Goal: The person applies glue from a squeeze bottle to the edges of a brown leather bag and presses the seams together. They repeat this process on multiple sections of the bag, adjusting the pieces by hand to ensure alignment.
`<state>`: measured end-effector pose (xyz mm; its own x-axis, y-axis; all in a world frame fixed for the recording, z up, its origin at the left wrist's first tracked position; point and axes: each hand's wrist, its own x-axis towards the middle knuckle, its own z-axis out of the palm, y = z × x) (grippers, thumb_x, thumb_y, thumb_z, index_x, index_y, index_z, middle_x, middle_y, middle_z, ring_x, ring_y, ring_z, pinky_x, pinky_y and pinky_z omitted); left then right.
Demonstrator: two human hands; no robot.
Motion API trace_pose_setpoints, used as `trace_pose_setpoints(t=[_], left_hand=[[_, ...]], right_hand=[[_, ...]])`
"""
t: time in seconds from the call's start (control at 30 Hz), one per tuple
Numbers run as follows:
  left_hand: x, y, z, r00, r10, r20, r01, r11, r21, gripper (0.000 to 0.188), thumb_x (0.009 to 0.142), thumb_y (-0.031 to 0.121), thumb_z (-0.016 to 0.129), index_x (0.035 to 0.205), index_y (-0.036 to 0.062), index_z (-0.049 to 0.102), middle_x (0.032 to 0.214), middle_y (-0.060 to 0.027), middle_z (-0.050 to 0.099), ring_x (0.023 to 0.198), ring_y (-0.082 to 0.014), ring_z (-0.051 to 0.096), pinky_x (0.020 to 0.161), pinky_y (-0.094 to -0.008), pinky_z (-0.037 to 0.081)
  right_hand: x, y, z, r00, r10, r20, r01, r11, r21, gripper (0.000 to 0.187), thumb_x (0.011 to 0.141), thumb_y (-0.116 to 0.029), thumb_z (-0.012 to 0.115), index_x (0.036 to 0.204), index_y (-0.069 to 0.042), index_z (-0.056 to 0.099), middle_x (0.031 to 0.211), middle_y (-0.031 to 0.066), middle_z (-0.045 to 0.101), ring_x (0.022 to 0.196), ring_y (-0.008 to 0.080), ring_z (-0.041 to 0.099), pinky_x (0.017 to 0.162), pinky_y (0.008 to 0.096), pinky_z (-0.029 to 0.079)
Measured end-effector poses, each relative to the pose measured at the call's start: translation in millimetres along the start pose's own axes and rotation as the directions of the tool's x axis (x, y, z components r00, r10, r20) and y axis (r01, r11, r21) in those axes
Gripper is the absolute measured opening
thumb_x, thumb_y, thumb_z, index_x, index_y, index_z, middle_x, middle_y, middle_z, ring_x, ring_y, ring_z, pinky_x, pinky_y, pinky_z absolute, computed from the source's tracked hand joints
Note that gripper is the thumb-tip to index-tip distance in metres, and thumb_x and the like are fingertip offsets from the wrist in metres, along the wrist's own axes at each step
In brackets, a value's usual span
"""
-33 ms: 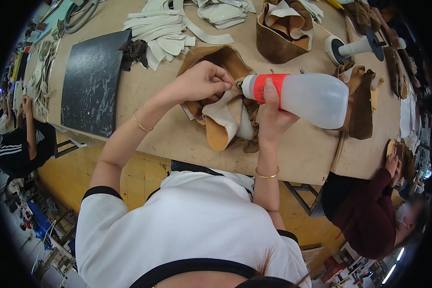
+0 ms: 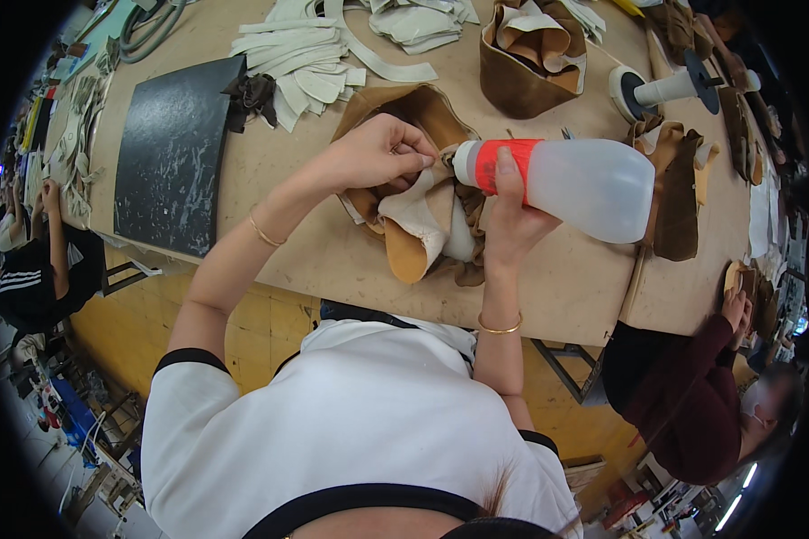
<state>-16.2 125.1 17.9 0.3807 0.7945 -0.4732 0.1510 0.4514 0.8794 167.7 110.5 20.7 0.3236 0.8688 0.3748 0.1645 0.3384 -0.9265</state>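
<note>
My right hand (image 2: 519, 216) is wrapped round a translucent squeeze bottle (image 2: 598, 189) with a red band near its white cap. The bottle lies nearly level, its dark nozzle pointing left at my left fingertips. With thumb and fingers pinched, my left hand (image 2: 382, 154) holds an edge of a leather piece (image 2: 409, 247), brown outside and tan inside, with a pale lining. This piece stands in loose folds on the table (image 2: 333, 269). The nozzle tip meets the pinched edge; whether it touches is too small to tell.
Pale strips (image 2: 310, 63) lie in a pile beyond my left hand, beside a black board (image 2: 175, 157). Other brown leather pieces (image 2: 530, 81) stand at the back and right (image 2: 679, 198), near a white spool (image 2: 670, 90). A co-worker in a maroon sleeve (image 2: 679, 395) sits at right.
The base of the squeeze bottle has dipped very slightly. Both hands and the leather piece look unmoved.
</note>
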Motion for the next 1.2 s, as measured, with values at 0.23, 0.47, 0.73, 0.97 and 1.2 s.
trace_pose_setpoints(t=[0.23, 0.47, 0.73, 0.97, 1.2], left_hand=[[-1.8, 2.1, -2.2, 0.999, -0.041, 0.002, 0.041, 0.997, -0.064, 0.014, 0.093, 0.013, 0.055, 0.096, -0.0008, 0.059, 0.081, -0.0003, 0.061, 0.069, -0.0055, 0.058, 0.063, -0.0205, 0.051], [-1.1, 1.7, -1.9, 0.998, -0.063, -0.018, 0.061, 0.993, -0.099, 0.016, 0.093, 0.012, 0.054, 0.098, -0.0017, 0.059, 0.082, -0.0027, 0.063, 0.070, -0.0085, 0.061, 0.064, -0.0239, 0.054], [0.5, -1.7, -2.8, 0.999, -0.042, -0.009, 0.040, 0.988, -0.146, 0.017, 0.092, 0.010, 0.053, 0.099, -0.0043, 0.058, 0.087, -0.0088, 0.066, 0.074, -0.0146, 0.066, 0.062, -0.0281, 0.056], [0.5, -3.0, -5.4, 0.998, -0.063, -0.017, 0.060, 0.988, -0.139, 0.019, 0.093, 0.014, 0.053, 0.100, -0.0027, 0.058, 0.087, -0.0078, 0.067, 0.074, -0.0126, 0.066, 0.063, -0.0267, 0.056], [-1.6, -2.9, -2.7, 0.997, -0.069, -0.033, 0.063, 0.987, -0.145, 0.019, 0.093, 0.016, 0.054, 0.099, -0.0009, 0.058, 0.085, -0.0060, 0.067, 0.073, -0.0114, 0.067, 0.062, -0.0244, 0.056]], right_hand=[[0.4, 0.4, 1.8, 0.995, 0.086, -0.049, -0.081, 0.993, 0.086, 0.027, 0.076, -0.016, 0.075, 0.092, 0.002, 0.061, 0.088, 0.0082, 0.062, 0.078, 0.0197, 0.058, 0.077, 0.0334, 0.048], [-4.1, -0.1, 2.8, 0.998, 0.054, 0.043, -0.054, 0.998, 0.019, 0.035, 0.077, -0.015, 0.073, 0.099, 0.004, 0.055, 0.096, 0.0110, 0.059, 0.083, 0.0198, 0.057, 0.077, 0.0329, 0.049], [-16.3, -1.2, 3.3, 0.987, 0.069, 0.148, -0.075, 0.996, 0.037, 0.039, 0.073, -0.021, 0.079, 0.099, 0.002, 0.060, 0.091, 0.0093, 0.063, 0.080, 0.0201, 0.060, 0.075, 0.0337, 0.050], [-29.0, -5.5, -2.8, 0.960, 0.096, 0.263, -0.114, 0.992, 0.053, 0.036, 0.074, -0.013, 0.076, 0.101, 0.003, 0.057, 0.094, 0.0097, 0.060, 0.083, 0.0193, 0.059, 0.078, 0.0331, 0.049], [-14.8, 0.0, 2.8, 0.994, 0.013, 0.111, -0.016, 0.999, 0.030, 0.033, 0.073, -0.019, 0.079, 0.093, 0.001, 0.063, 0.086, 0.0080, 0.065, 0.075, 0.0185, 0.061, 0.071, 0.0318, 0.051]])
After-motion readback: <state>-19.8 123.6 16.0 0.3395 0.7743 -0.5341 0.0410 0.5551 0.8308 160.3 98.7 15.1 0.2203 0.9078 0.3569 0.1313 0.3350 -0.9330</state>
